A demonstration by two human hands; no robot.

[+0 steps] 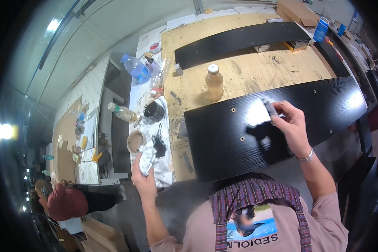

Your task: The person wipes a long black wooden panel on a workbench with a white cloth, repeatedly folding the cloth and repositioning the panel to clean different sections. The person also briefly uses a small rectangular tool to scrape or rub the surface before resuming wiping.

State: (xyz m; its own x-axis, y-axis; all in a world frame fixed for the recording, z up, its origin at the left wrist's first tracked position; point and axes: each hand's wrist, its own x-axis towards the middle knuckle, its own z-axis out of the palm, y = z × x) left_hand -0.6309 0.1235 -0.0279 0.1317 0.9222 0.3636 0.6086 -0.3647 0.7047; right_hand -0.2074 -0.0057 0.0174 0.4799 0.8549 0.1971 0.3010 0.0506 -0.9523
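1. Right hand (290, 122): pinching grey block (269, 106) over black board (214, 145); contact unclear.
2. Board: beneath right hand, the nearer one; long axis left to right.
3. Left hand (144, 179): pinching white cloth (147, 158), left of board.

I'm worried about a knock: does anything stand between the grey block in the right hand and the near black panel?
Nothing visible does. The right hand holds the grey block over the near black panel, though whether they touch is unclear. The white-capped bottle stands beyond the panel's far edge, not between them.
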